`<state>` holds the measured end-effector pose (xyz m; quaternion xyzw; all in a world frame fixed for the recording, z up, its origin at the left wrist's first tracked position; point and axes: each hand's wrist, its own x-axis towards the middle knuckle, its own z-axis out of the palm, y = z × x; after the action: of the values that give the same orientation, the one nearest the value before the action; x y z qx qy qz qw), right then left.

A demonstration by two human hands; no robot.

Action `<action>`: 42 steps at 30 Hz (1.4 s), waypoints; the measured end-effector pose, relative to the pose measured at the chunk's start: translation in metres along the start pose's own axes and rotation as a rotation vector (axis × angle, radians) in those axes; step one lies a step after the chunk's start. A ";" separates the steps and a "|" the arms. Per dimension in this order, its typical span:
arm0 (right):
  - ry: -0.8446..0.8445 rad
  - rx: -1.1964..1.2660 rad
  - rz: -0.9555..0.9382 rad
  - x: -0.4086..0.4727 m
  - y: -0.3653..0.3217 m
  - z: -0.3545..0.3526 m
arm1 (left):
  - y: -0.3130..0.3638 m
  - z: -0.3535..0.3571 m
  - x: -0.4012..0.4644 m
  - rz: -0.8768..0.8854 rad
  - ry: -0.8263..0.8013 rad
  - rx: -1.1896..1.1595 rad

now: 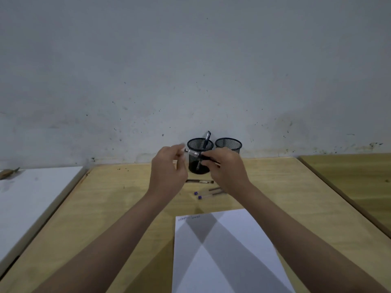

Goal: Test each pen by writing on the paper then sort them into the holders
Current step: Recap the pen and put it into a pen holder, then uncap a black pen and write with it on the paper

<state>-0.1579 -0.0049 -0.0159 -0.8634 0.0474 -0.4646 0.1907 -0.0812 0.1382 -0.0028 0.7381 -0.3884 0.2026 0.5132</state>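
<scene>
A light wooden table (118, 208) stood against a grey, speckled wall. At its far edge two black mesh holders stood side by side, close but apart: the left holder (200, 157) had a dark pen (207, 139) leaning in it, and the right holder (228, 144) showed nothing inside. In front of the left holder lay a brown-ended pen (200, 181) crosswise on the wood. Nearer, two clear pens with purple caps (206, 194) lay just beside each other, partly hidden. A white sheet of paper (222, 250) lay at the near side, with faint writing (189, 218) at its top left corner. A white-topped surface (31, 197) adjoined on the left and another wooden table (359, 178) on the right
</scene>
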 end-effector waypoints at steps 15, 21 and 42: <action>0.116 0.244 0.407 0.104 0.074 0.036 | -0.066 0.090 0.058 -0.200 -0.192 0.114; -0.013 -0.044 0.452 0.086 0.097 0.060 | -0.074 0.098 0.060 -0.263 -0.168 0.054; -0.583 -0.421 0.217 -0.006 0.048 0.059 | -0.105 -0.009 -0.048 -0.311 -0.611 0.470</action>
<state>-0.1085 -0.0308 -0.0672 -0.9697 0.1768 -0.1563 0.0627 -0.0283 0.1824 -0.0956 0.9112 -0.3497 -0.0224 0.2165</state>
